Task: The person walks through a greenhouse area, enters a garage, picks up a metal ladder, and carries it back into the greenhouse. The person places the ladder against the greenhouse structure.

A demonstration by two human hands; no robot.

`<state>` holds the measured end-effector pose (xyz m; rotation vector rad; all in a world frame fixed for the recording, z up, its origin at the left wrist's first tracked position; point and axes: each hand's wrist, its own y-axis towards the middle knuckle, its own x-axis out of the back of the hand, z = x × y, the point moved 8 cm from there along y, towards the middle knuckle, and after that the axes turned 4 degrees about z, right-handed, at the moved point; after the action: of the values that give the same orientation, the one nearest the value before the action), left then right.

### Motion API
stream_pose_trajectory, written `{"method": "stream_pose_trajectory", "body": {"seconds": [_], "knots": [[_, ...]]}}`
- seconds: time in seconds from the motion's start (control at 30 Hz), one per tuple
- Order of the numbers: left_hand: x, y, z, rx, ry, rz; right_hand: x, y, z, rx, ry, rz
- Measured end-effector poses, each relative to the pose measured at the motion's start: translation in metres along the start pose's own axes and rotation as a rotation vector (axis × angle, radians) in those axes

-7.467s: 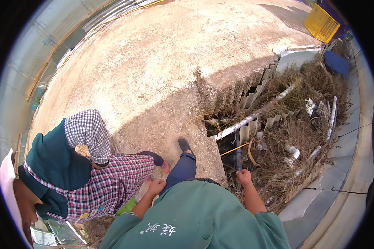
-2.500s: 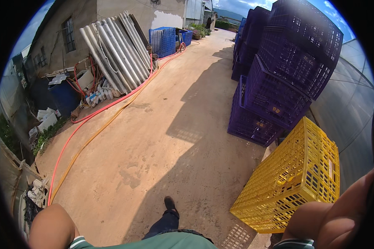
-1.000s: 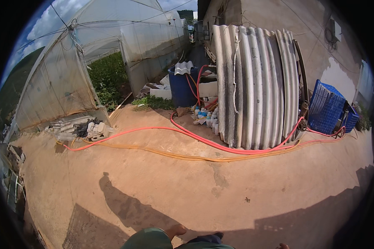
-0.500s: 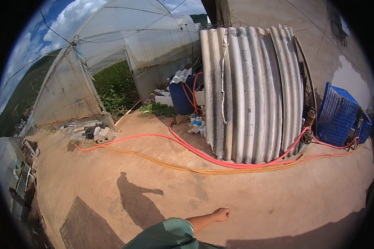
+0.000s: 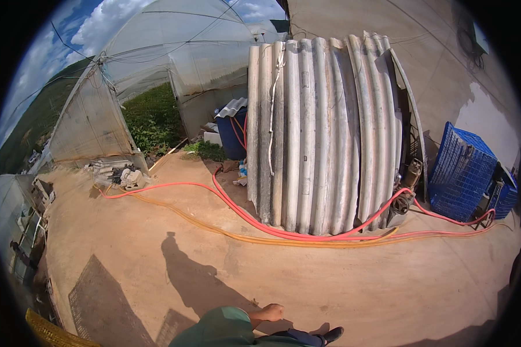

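My left hand (image 5: 270, 313) shows at the bottom edge, at the end of a green sleeve (image 5: 223, 327). Its fingers are curled loosely and hold nothing. It hangs over bare concrete ground (image 5: 341, 277), close to my dark shoe (image 5: 331, 333). My shadow (image 5: 194, 277) falls on the ground just ahead to the left. My right hand is out of the picture.
A stack of grey corrugated sheets (image 5: 324, 133) leans upright against a wall. Red and yellow hoses (image 5: 307, 236) run along the ground in front of it. Blue crates (image 5: 460, 170) stand at the right, a blue barrel (image 5: 235, 134) and plastic greenhouses (image 5: 156, 75) behind, a yellow crate's edge (image 5: 52, 334) at lower left.
The view has kept swinging toward the corrugated sheets, which now look closer. My left hand swung into view half a second ago and stays at the bottom edge.
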<state>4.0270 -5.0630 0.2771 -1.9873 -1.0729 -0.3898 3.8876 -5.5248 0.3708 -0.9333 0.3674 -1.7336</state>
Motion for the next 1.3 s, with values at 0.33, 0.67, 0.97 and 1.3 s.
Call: {"method": "stream_pose_trajectory", "body": {"seconds": [0.33, 0.67, 0.97, 1.3], "knots": [[-0.151, 0.260, -0.323, -0.051, -0.036, 0.501, 0.231, -0.026, -0.222, -0.416, 0.518, -0.452], [-0.251, 0.464, -0.710, -0.205, 0.052, 0.478, 0.243, 0.053, -0.354, -0.892, 0.667, -0.128], [-0.370, 0.517, -0.898, -0.050, 0.061, 0.577, 0.698, 0.273, -0.282, -0.481, 0.675, -0.474], [-0.534, 0.711, -1.113, 0.086, 0.118, 0.507, 1.082, 0.448, -0.259, -0.410, 0.731, -0.740]]}}
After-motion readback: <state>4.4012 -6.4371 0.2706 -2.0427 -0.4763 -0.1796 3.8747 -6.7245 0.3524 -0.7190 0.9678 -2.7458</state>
